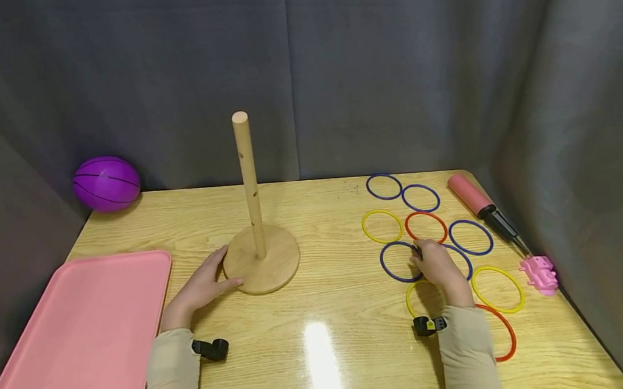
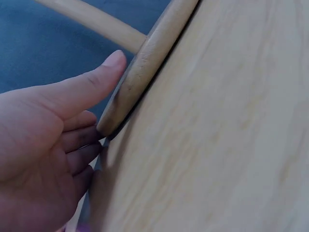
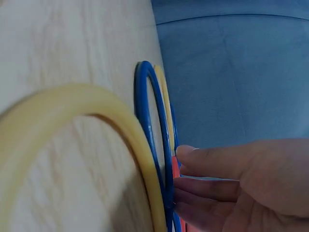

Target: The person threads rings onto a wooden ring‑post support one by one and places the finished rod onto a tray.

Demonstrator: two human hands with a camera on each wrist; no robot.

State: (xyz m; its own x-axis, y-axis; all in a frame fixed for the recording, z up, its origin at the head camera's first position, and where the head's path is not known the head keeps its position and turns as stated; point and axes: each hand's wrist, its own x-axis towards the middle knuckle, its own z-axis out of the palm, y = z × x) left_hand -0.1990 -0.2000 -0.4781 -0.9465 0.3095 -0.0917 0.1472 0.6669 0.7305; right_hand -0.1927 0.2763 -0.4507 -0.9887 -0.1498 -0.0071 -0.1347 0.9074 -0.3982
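Note:
A wooden post [image 1: 250, 181] rises upright from a round wooden base [image 1: 270, 271] at the left centre of the table. My left hand [image 1: 203, 285] rests against the base's left edge, thumb and fingers spread around the rim, as the left wrist view also shows. On the right, my right hand [image 1: 440, 267] reaches down among flat plastic rings. Its fingertips touch or nearly touch the right side of a blue ring [image 1: 381, 263]; the fingers look fairly straight in the right wrist view. Another blue ring [image 1: 470, 267] and a yellow ring [image 1: 408, 303] lie partly under this hand.
More blue, yellow and red rings lie around, including a red ring [image 1: 423, 212] behind the hand. A pink hand pump [image 1: 469, 194] and a small pink toy [image 1: 540, 274] lie at the right edge. A pink tray [image 1: 81, 341] sits at left, a purple ball [image 1: 106, 184] behind it.

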